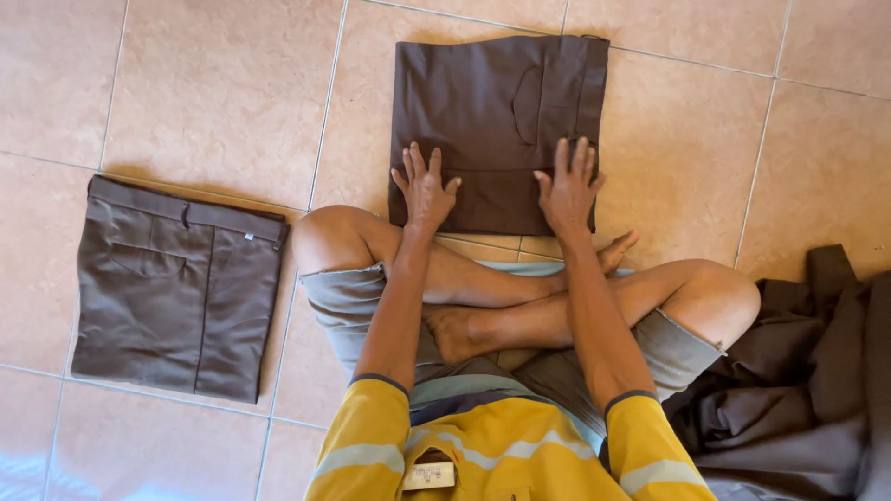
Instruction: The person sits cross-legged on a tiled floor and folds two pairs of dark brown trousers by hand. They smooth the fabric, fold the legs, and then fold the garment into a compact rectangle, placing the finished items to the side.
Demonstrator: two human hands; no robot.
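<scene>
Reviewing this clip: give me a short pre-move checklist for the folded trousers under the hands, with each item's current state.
1. Both hands flat on the dark brown folded trousers: ok; left hand and right hand press the near edge, fingers spread.
2. Fold lies square: ok, edges look aligned.
3. Nothing gripped: ok, palms down.
4. Grey-brown folded trousers on the left, apart: ok.
5. Heap of dark unfolded cloth on the right, apart from the fold: ok.
6. Tan tiled floor clean: cannot tell.

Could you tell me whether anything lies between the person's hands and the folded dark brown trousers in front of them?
Nothing visible does: the left hand and right hand both rest flat on the folded trousers.
</scene>
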